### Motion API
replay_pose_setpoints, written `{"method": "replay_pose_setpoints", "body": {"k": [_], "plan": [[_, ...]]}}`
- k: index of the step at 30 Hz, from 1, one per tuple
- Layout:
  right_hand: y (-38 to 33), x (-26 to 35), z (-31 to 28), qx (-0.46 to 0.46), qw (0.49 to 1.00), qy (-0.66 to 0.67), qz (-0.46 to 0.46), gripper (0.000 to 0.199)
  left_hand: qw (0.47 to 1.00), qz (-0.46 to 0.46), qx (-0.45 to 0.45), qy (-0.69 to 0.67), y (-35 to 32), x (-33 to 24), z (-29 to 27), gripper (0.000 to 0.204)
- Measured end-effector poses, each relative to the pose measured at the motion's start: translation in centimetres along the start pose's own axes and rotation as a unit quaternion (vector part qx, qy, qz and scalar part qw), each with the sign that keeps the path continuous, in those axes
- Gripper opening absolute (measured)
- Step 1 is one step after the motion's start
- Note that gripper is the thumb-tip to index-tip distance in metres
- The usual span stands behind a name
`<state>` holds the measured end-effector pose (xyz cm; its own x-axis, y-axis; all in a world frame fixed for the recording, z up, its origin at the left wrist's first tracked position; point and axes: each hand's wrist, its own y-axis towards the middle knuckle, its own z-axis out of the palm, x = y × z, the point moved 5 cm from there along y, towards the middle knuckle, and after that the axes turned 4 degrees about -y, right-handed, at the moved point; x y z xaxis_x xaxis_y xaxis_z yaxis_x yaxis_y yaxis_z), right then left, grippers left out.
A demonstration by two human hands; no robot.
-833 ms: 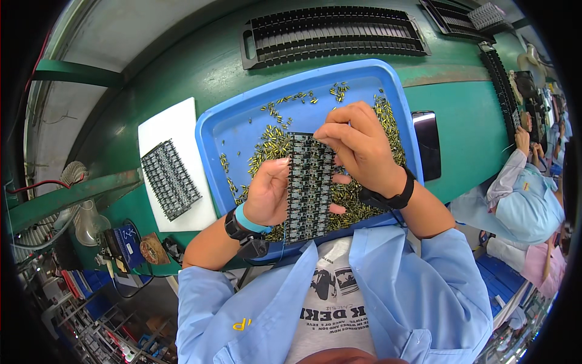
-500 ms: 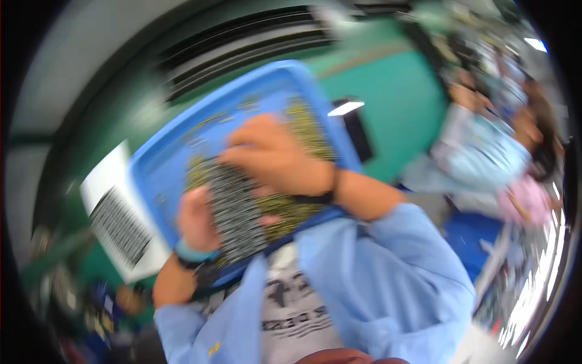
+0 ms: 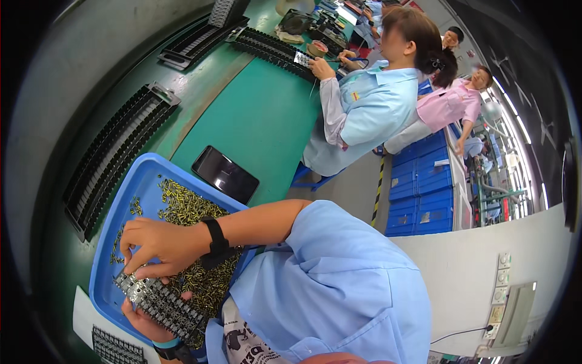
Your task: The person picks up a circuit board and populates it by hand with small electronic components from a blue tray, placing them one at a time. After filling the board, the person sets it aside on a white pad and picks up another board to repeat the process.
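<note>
A dark circuit board panel (image 3: pixel 159 301) with rows of small silvery parts is tilted over a blue tray (image 3: pixel 99 267). My left hand (image 3: pixel 145 323) is closed round its lower side, with some fingers hidden underneath. My right hand (image 3: pixel 165 244) is at the panel's upper left end. Its fingers are bent and pinched close to the board's face; whatever is between the fingertips is too small to make out. Heaps of small brass-coloured metal pieces (image 3: pixel 188 203) lie in the tray, beyond and beside my right wrist.
A black phone (image 3: pixel 225 174) lies beside the tray on the green table (image 3: pixel 257 115). Black slotted racks (image 3: pixel 115 161) stand along the back. A white sheet with another board panel (image 3: pixel 115 347) is at the lower left. A co-worker (image 3: pixel 379 103) sits at the table's right side, handling a board.
My view has swung right, so the tray and my hands now appear at lower left and the co-worker shows fully. Both hands stay at the circuit board panel.
</note>
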<state>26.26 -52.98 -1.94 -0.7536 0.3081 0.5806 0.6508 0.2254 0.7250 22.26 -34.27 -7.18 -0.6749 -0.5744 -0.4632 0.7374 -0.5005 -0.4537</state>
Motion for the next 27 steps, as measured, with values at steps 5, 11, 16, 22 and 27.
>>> {"method": "replay_pose_setpoints", "body": {"k": [5,11,16,22,27], "plan": [[-0.1,-3.4,-0.7,0.087,0.986,0.037,0.135,0.016,0.996,0.046,0.051,-0.056,0.5,-0.7,1.6,0.064],[-4.2,-2.5,1.5,0.511,0.851,-0.056,0.103,0.015,0.987,0.059,0.119,-0.094,0.9,-1.4,1.5,0.074],[-6.7,-1.8,4.4,0.554,0.819,-0.123,0.084,0.017,0.985,0.053,0.138,-0.093,0.5,-1.4,2.3,0.072],[-6.2,-2.0,4.0,0.561,0.817,-0.115,0.072,0.016,0.986,0.052,0.135,-0.088,0.6,-1.3,2.0,0.070],[-3.6,-2.6,2.0,0.418,0.898,0.085,0.109,0.018,0.984,0.055,0.136,-0.105,0.8,-1.2,2.4,0.069]]}}
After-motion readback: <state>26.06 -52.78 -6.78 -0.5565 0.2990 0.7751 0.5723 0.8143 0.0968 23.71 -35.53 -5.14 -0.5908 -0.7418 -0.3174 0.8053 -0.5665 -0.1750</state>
